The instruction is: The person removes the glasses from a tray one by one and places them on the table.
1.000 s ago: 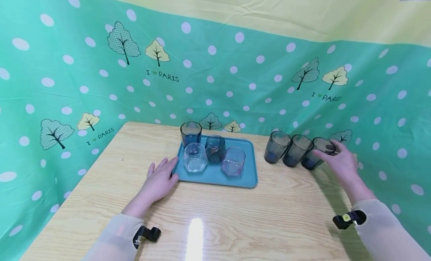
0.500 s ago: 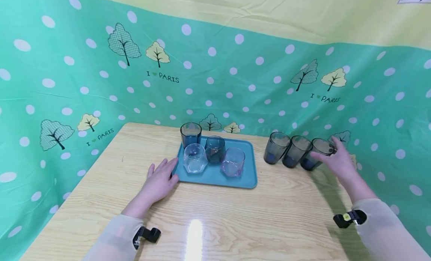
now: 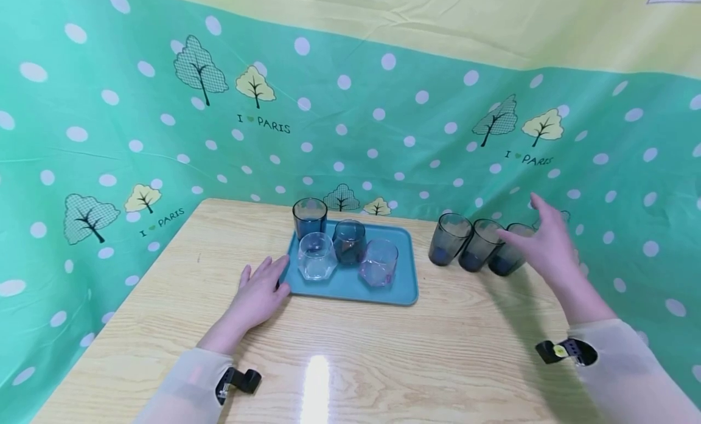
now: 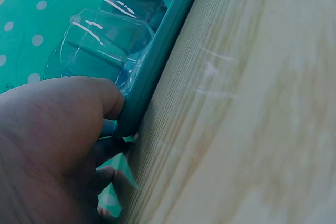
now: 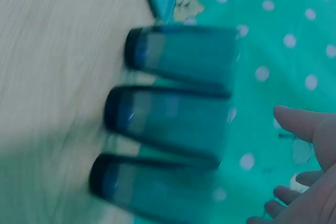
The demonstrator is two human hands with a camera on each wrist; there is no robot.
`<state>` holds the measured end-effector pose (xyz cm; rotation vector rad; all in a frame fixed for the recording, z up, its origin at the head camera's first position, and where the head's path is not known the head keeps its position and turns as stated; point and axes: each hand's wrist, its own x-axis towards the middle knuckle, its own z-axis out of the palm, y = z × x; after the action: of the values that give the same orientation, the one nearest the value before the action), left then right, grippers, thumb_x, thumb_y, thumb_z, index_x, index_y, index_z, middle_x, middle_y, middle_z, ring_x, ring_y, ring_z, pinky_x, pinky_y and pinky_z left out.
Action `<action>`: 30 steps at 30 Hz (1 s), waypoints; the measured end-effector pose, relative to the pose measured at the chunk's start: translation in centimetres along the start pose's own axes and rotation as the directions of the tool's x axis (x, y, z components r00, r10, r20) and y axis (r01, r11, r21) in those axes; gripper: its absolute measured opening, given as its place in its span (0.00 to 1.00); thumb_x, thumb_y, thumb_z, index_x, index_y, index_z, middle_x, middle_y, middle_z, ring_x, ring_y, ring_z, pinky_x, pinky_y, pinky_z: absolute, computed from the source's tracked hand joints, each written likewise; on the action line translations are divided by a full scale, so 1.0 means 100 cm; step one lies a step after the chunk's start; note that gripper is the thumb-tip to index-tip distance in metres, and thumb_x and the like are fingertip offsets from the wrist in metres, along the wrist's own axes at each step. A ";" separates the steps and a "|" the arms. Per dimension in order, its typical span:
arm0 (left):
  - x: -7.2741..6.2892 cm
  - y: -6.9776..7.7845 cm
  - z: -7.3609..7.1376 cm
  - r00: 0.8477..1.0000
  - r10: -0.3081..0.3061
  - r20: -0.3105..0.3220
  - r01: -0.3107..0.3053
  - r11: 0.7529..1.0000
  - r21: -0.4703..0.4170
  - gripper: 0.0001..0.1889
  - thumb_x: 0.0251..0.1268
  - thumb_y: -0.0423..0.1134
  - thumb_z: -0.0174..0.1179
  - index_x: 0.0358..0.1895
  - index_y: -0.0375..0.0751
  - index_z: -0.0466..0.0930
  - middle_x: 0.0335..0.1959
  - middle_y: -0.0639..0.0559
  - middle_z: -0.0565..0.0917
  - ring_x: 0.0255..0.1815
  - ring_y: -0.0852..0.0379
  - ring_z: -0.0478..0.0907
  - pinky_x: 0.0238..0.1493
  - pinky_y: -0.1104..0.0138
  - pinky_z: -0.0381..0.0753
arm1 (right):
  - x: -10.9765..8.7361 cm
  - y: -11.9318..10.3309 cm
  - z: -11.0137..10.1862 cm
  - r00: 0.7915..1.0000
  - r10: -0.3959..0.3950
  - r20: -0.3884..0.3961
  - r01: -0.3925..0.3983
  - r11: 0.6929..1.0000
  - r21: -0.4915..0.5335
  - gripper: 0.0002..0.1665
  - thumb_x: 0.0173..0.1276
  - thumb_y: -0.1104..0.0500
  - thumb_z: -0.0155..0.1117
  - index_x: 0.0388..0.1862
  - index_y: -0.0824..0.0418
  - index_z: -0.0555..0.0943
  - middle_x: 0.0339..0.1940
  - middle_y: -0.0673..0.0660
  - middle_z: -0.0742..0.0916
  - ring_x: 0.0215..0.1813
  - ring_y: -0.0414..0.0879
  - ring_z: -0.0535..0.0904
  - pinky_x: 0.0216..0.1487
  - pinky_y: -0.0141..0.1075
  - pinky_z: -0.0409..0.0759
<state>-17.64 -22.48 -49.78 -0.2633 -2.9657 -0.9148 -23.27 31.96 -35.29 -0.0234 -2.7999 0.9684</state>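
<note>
My left hand (image 3: 261, 295) grips the near left corner of a blue tray (image 3: 350, 295); the left wrist view shows the thumb at the rim and the fingers round the outer side. Four-part groupings aside, several glasses stand on it: a dark blue tumbler (image 3: 310, 218) at the back left, a clear faceted glass (image 3: 316, 260), a smoky blue glass (image 3: 349, 244) and a pinkish glass (image 3: 379, 266). My right hand (image 3: 547, 244), thumb and fingers spread, hovers by the rightmost of three grey tumblers (image 3: 508, 260), holding nothing. That tumbler's rim is partly hidden behind it.
The other two grey tumblers, a left one (image 3: 450, 241) and a middle one (image 3: 482, 247), stand close together right of the tray. Behind the wooden table (image 3: 383, 363) hangs a green dotted cloth (image 3: 405, 138).
The right hand has let go of the rightmost grey tumbler and risen off its rim, fingers spreading. The left hand, tray and glasses have stayed in place.
</note>
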 end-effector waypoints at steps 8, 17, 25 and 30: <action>-0.001 0.001 0.000 1.000 0.002 -0.001 -0.002 1.000 -0.005 0.35 0.82 0.38 0.54 0.86 0.31 0.61 0.85 0.34 0.66 0.88 0.28 0.53 0.82 0.27 0.32 | -0.001 -0.045 0.020 0.997 -0.070 0.028 0.068 0.995 0.068 0.70 0.74 0.40 0.77 0.95 0.53 0.39 0.93 0.67 0.53 0.89 0.74 0.49 0.79 0.77 0.55; -0.001 0.001 0.000 1.000 0.003 0.000 -0.003 1.000 -0.004 0.35 0.82 0.39 0.54 0.87 0.31 0.61 0.85 0.35 0.67 0.88 0.28 0.52 0.82 0.27 0.32 | 0.000 -0.088 0.047 0.988 -0.149 0.041 0.142 0.980 0.138 0.67 0.75 0.47 0.79 0.96 0.49 0.44 0.92 0.64 0.59 0.90 0.66 0.53 0.83 0.70 0.57; -0.002 0.001 0.000 1.000 0.000 0.001 0.000 1.000 -0.012 0.35 0.82 0.38 0.54 0.87 0.32 0.61 0.85 0.35 0.67 0.88 0.28 0.52 0.82 0.28 0.32 | 0.003 -0.122 0.069 0.972 -0.226 0.070 0.212 0.964 0.159 0.64 0.74 0.47 0.80 0.95 0.49 0.47 0.91 0.60 0.62 0.89 0.63 0.56 0.83 0.68 0.60; -0.002 0.002 -0.001 1.000 0.001 -0.002 -0.001 1.000 -0.007 0.34 0.82 0.38 0.54 0.86 0.31 0.61 0.85 0.34 0.67 0.88 0.28 0.53 0.82 0.27 0.32 | 0.005 -0.138 0.084 0.959 -0.270 0.085 0.250 0.948 0.195 0.63 0.74 0.49 0.80 0.95 0.49 0.50 0.91 0.59 0.62 0.89 0.61 0.57 0.83 0.66 0.60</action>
<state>-17.40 -22.42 -49.62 -0.2634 -2.9611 -0.9246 -24.59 15.98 -33.24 0.4268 -2.7035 1.1838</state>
